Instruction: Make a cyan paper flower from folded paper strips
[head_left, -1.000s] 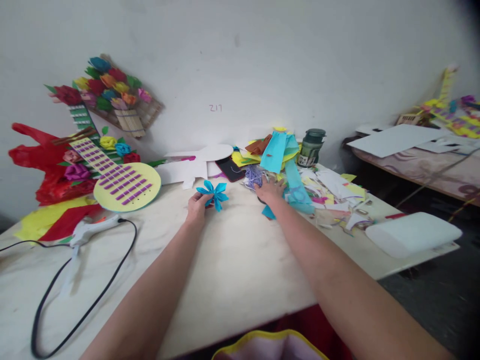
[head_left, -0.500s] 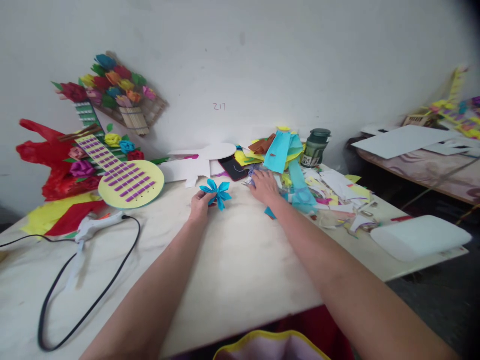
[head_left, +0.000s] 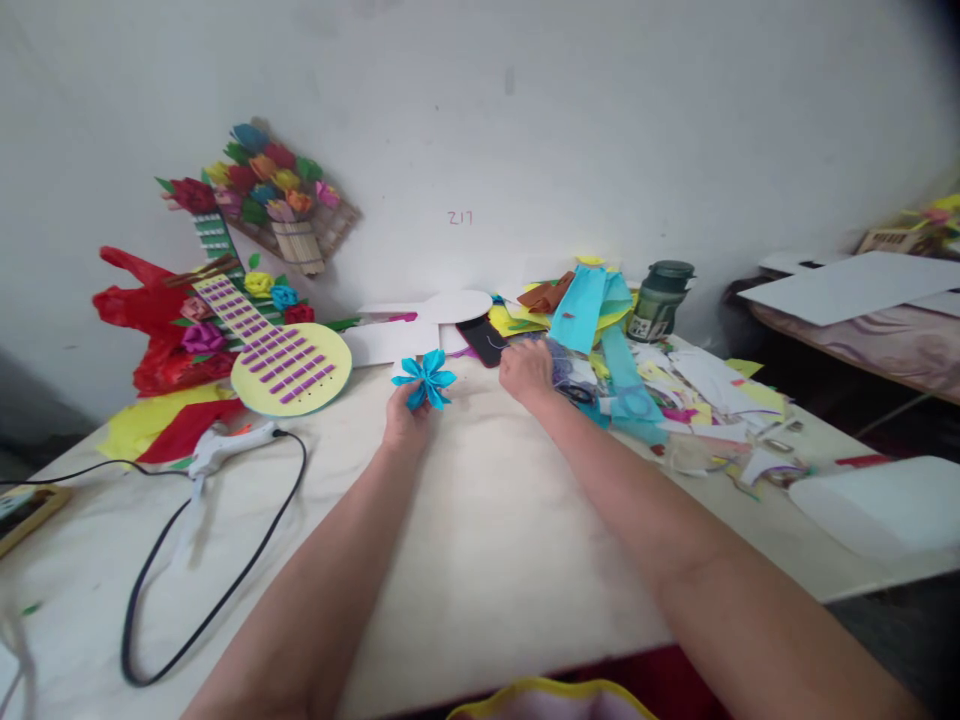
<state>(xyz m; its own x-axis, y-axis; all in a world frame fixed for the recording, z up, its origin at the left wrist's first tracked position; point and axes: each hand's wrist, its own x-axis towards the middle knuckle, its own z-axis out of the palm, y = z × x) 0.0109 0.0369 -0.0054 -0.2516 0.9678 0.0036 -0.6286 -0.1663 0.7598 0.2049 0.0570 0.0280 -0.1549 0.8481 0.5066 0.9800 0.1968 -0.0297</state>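
Note:
My left hand [head_left: 409,420] pinches a blue paper flower [head_left: 426,380] from below, its pointed petals spread and facing up. To the right, my right hand [head_left: 527,370] is closed with its fingers curled; what they hold, if anything, is hidden. It rests beside a dark phone [head_left: 482,342] and against a tangle of purplish thread [head_left: 559,358]. Just past the wrist lie dark-handled scissors [head_left: 579,394] and strips of light blue crepe paper [head_left: 626,375].
A yellow paper guitar [head_left: 294,370] with purple strips leans at the left. A white glue gun [head_left: 225,447] with a looping black cord lies before it. Paper scraps [head_left: 724,385] and a green bottle [head_left: 660,300] are at the right, near a white rounded piece [head_left: 885,505].
My view has turned slightly left. The right hand's fingers have gone from reaching over the purplish thread to curled in. The left hand still holds the flower, now tilted differently.

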